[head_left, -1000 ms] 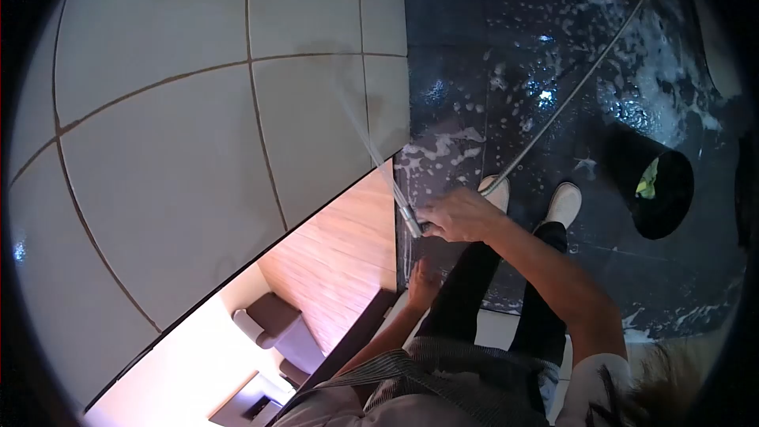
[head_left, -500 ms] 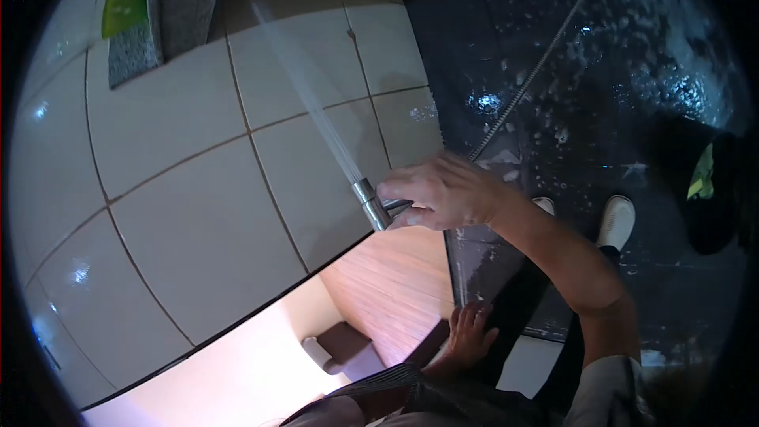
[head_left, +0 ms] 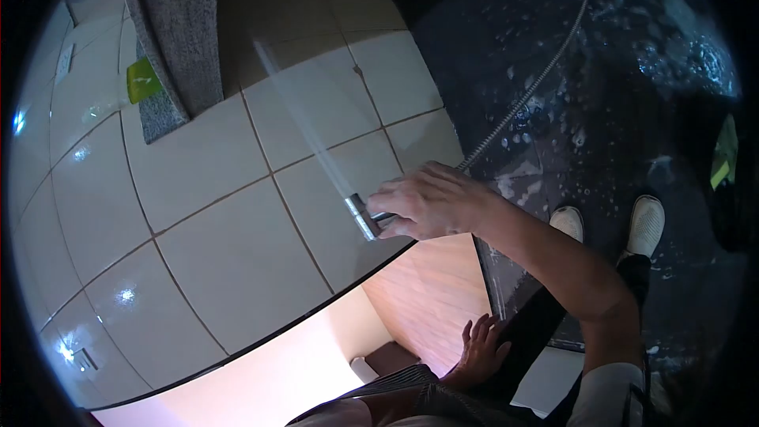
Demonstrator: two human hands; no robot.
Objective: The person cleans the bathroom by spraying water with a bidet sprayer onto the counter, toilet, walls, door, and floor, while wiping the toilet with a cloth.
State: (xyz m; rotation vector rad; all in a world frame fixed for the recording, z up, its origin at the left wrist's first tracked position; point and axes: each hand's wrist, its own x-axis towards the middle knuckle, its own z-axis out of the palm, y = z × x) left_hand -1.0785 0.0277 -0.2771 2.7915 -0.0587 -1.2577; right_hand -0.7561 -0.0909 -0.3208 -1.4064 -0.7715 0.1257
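My right hand (head_left: 431, 204) is closed around a metal handheld sprayer (head_left: 362, 217) in the middle of the view. A thin jet of water (head_left: 304, 130) shoots from its head up and left, across the tiled wall (head_left: 213, 221). From behind the hand, a ribbed metal hose (head_left: 545, 71) curves up to the upper right. Lower down, my left hand (head_left: 481, 348) is empty with its fingers spread, near my dark trouser leg. The fingers of my right hand partly cover the sprayer's handle.
A grey stone slab (head_left: 180, 24) juts out at the upper left, with a bright green item (head_left: 143, 81) beside it. Foamy water wets the dark floor (head_left: 601, 150). My light shoes (head_left: 647, 225) stand on it. A wood-grain surface (head_left: 431, 277) lies beyond the wall's edge.
My view has shifted, so the wall sits lower and farther right. Against the tiles, the sprayer has moved up and left. The hose, almost straight before, now bows.
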